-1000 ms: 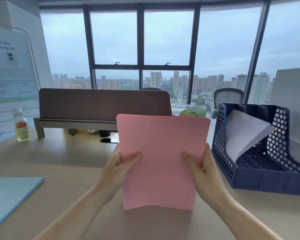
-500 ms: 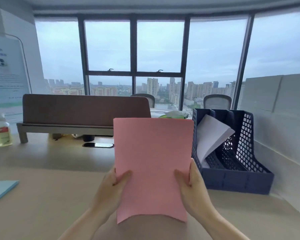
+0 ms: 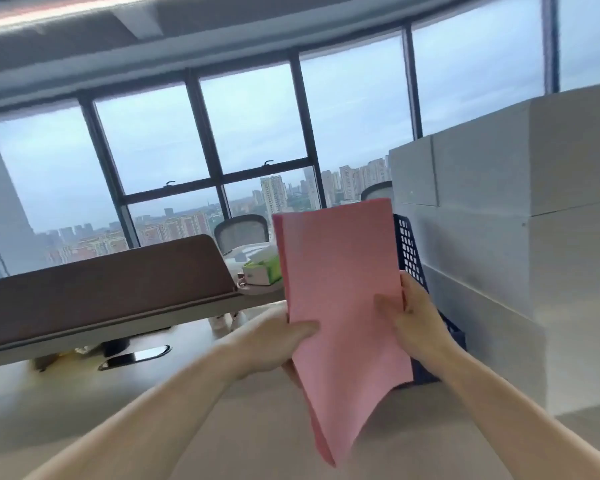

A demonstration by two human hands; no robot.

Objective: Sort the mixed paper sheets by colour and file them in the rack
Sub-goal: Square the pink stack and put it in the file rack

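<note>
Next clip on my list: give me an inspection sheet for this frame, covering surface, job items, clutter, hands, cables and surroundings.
Surface: beige desk, blurred by camera motion.
Job's things: pink sheets held upright as one stack in front of the blue rack; the rack is mostly hidden and its contents cannot be seen.
Clutter: green tissue box past the end of the brown divider panel.
Grippers: left hand and right hand each grip a side edge of the stack, thumbs on its front face.
Cables: nothing seen; a dark cable port sits in the desk.
Surroundings: windows onto a city, a mesh chair, a grey partition at right.
</note>
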